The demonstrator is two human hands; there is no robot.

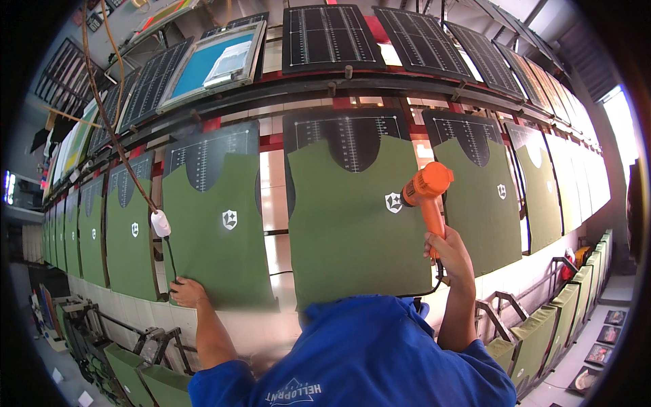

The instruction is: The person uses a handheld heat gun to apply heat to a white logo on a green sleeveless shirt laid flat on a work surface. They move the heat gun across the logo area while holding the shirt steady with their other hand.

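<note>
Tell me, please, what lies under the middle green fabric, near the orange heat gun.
Under the green fabric is a black board. Its top shows, with white ruler markings in the neck opening. The rest beneath is covered.

White light pours in here through a bright opening (619, 129) at the right of the frame, beside a grey wall (584, 57), while pale floor (561, 380) shows lower right and a dark slatted rack (64, 73) stands upper left.

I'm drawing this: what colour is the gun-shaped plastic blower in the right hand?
Bright orange: the gun-shaped blower, in the head view.
</note>
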